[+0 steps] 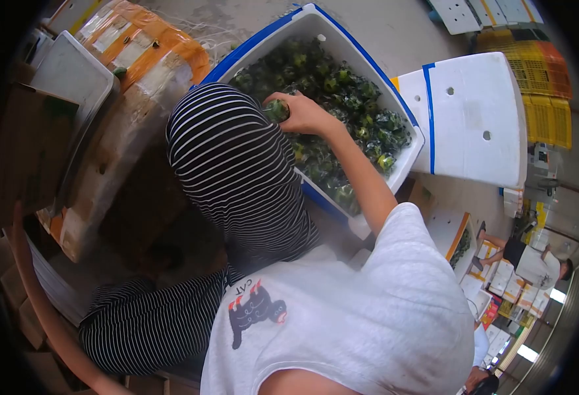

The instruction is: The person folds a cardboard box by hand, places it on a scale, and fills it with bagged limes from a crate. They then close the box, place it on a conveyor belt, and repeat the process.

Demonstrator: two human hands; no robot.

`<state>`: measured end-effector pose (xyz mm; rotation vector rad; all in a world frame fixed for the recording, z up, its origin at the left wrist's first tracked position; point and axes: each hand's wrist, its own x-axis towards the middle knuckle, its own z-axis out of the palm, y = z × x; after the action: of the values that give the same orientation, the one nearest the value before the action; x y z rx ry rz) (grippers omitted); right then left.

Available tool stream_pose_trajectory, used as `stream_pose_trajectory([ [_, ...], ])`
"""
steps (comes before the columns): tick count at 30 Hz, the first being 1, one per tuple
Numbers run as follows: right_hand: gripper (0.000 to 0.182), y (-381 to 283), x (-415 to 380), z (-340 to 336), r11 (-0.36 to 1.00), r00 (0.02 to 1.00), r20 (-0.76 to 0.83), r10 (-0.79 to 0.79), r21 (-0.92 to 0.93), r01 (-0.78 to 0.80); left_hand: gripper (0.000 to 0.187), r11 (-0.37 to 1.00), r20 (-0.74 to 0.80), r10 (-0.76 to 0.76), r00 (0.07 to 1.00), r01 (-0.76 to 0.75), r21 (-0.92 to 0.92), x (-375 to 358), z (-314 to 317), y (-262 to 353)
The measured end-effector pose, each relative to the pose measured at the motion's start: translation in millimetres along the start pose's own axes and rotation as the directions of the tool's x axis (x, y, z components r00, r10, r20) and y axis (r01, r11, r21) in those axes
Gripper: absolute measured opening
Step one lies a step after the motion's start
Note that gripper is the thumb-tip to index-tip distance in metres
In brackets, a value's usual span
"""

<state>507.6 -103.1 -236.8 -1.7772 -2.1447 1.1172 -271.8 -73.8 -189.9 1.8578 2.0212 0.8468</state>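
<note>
My right hand (pixel 302 114) is closed around a round green fruit (pixel 276 110) at the near left of a white foam box (pixel 416 135) edged with blue tape. Many dark green fruits (pixel 362 125), seemingly wrapped in clear plastic, fill that box. On the far left, my left hand (pixel 17 220) rests against the lower edge of a brown cardboard box (pixel 32 148). Its fingers are mostly in shadow, so their grip does not show. Behind the cardboard is a pale shallow tray (pixel 78 62).
My striped knee (pixel 230 145) presses close to the foam box. Left of it stands a worn foam box (pixel 151 79) with orange tape. On the right are a white foam box (pixel 477 118) and yellow crates (pixel 546 118). Another person (pixel 529 260) is farther off.
</note>
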Motion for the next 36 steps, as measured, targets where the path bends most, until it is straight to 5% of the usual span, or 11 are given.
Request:
stream_pose_trajectory([
  [4,0.046,18,5,6,0.995,0.999,0.006,-0.04,-0.092,0.041,0.052,1.0,0.005,0.001,1.0,-0.001,-0.008,0,2,5],
  [11,0.032,53,5,-10,0.832,0.991,-0.026,0.13,0.546,-0.095,0.051,0.999,-0.001,0.015,1.0,-0.015,-0.036,-5,10,33],
  [18,0.033,32,-22,-52,0.496,0.921,-0.081,0.38,0.858,-0.13,0.051,0.996,0.013,0.011,1.0,-0.01,-0.086,-9,19,59],
  [24,0.027,-57,4,-100,0.762,0.907,-0.421,0.013,0.591,0.263,0.047,0.993,0.1,-0.001,0.995,0.014,-0.121,-23,33,127],
  [25,0.027,-97,15,-107,0.766,0.863,-0.494,-0.105,0.513,0.387,0.05,0.937,0.101,-0.096,0.99,0.124,-0.327,-30,39,150],
  [27,0.029,-177,42,-120,0.815,0.652,-0.61,-0.451,0.017,0.58,0.082,0.928,0.074,0.008,0.997,0.02,-0.373,-31,43,166],
  [29,0.034,-251,73,-122,0.696,0.495,-0.571,-0.655,-0.2,0.69,0.1,0.89,0.083,0.083,0.993,-0.037,-0.455,-32,45,184],
  [31,0.042,-312,111,-104,0.74,0.622,-0.486,-0.614,-0.082,0.667,0.102,0.953,-0.002,0.182,0.983,-0.177,-0.247,-30,49,176],
  [32,0.035,-358,128,-120,0.605,0.68,-0.045,-0.732,0.414,0.679,0.103,0.956,-0.031,0.182,0.983,-0.184,-0.227,-32,47,182],
  [34,0.031,-424,129,-101,0.576,0.536,0.23,-0.813,0.456,0.679,0.107,0.96,-0.087,0.192,0.978,-0.206,-0.192,-32,47,195],
  [36,0.046,-455,143,-47,0.612,0.619,0.313,-0.72,-0.133,0.78,0.111,0.961,-0.099,0.208,0.973,-0.222,-0.165,-34,47,202],
])
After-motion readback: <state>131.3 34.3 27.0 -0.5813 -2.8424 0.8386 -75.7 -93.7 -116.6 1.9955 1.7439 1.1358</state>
